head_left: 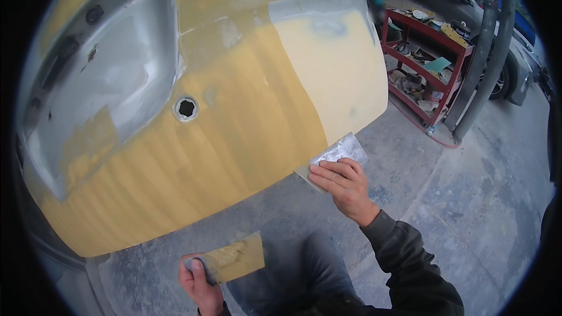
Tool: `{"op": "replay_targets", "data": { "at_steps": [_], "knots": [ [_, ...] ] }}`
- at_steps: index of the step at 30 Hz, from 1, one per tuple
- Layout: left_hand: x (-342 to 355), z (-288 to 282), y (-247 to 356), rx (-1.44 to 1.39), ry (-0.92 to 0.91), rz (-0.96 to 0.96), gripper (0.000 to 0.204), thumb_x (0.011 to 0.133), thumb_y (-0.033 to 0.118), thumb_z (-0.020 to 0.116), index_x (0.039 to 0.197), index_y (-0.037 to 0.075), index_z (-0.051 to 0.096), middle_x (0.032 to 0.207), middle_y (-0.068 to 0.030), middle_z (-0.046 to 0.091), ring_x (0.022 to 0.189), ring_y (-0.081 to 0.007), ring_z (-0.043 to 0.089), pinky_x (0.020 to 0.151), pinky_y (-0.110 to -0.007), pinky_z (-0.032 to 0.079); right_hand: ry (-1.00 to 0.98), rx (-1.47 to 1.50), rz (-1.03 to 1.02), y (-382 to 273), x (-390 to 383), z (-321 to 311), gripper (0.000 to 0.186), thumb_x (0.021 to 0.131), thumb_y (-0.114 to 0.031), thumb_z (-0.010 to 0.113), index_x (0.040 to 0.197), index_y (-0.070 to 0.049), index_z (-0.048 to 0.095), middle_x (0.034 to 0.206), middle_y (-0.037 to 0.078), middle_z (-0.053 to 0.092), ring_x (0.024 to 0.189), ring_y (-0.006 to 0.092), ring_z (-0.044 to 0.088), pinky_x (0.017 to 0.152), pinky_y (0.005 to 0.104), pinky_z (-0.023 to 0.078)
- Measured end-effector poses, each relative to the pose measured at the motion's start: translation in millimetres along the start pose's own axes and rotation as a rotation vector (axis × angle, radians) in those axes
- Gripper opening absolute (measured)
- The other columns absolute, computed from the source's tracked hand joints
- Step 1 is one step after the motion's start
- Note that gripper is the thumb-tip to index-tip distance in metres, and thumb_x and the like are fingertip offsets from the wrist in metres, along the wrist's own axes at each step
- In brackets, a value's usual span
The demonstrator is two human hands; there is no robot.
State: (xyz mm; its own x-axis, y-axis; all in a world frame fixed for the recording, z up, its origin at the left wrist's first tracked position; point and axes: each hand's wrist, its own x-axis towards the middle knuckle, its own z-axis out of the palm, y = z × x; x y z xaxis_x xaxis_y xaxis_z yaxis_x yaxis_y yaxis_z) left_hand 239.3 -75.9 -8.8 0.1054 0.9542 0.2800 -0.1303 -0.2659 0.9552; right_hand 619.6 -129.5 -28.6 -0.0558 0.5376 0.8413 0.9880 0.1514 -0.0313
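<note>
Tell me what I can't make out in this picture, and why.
In the head view:
- Yellow board: underside faces away; the left hand partly covers its near end.
- Right hand: thumb hidden by the hand itself and the metal sheet.
- Large panel: top cut off by the upper edge.
- Red cart: many contents too small and jumbled.

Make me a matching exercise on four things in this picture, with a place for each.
1. Yellowish sheet
2. Flat silvery plate
3. Red cart
4. Round hole

A. Beside the dark upright poles
B. In the ochre-coated panel
C. Held in the left hand
D. Held in the right hand

Pairs: 1-C; 2-D; 3-A; 4-B
</note>
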Motion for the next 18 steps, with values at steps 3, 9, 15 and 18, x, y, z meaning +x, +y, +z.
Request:
{"op": "replay_targets", "data": {
  "at_steps": [3, 9, 15, 18],
  "knots": [
    [-6.2, 0.5, 7.2, -0.01, -0.033, 0.038, 0.024, 0.115, 0.027, 0.055, 0.107, 0.004, 0.06, 0.097, -0.0018, 0.059, 0.09, -0.0094, 0.055, 0.084, -0.027, 0.046, 0.013, -0.011, -0.006, 0.1, -5.3, 2.4, 0.039, 0.087, 0.0, 0.07, 0.123, -0.014, 0.08, 0.132, -0.002, 0.077, 0.121, 0.0184, 0.07, 0.102, 0.0398, 0.052],
    [-11.4, 3.6, 9.9, -0.041, 0.032, 0.066, 0.029, 0.113, 0.03, 0.058, 0.106, 0.001, 0.061, 0.096, -0.0047, 0.064, 0.087, -0.011, 0.056, 0.08, -0.029, 0.047, 0.09, 0.014, 0.069, -13.9, -5.9, -18.1, 0.04, 0.084, 0.003, 0.071, 0.121, -0.01, 0.08, 0.13, 0.003, 0.079, 0.117, 0.0238, 0.072, 0.1, 0.0405, 0.053],
    [-13.4, 21.8, 2.8, 0.036, -0.227, 0.067, 0.025, 0.111, 0.023, 0.063, 0.106, 0.0, 0.067, 0.099, -0.0052, 0.069, 0.09, -0.0115, 0.06, 0.082, -0.028, 0.049, -0.083, 1.093, 0.724, -73.5, -3.0, -74.9, 0.028, 0.101, -0.004, 0.07, 0.128, -0.005, 0.079, 0.128, 0.008, 0.081, 0.113, 0.0187, 0.076, 0.097, 0.0333, 0.056],
    [-11.1, 46.0, 9.7, 0.113, -0.358, 0.053, 0.023, 0.11, 0.021, 0.065, 0.106, -0.001, 0.07, 0.099, -0.0064, 0.074, 0.091, -0.0121, 0.065, 0.084, -0.028, 0.052, -0.295, 1.466, 0.612, -75.4, -18.5, -78.0, 0.028, 0.108, -0.011, 0.067, 0.132, -0.003, 0.077, 0.132, 0.008, 0.079, 0.117, 0.0151, 0.073, 0.098, 0.0316, 0.056]
  ]
}}
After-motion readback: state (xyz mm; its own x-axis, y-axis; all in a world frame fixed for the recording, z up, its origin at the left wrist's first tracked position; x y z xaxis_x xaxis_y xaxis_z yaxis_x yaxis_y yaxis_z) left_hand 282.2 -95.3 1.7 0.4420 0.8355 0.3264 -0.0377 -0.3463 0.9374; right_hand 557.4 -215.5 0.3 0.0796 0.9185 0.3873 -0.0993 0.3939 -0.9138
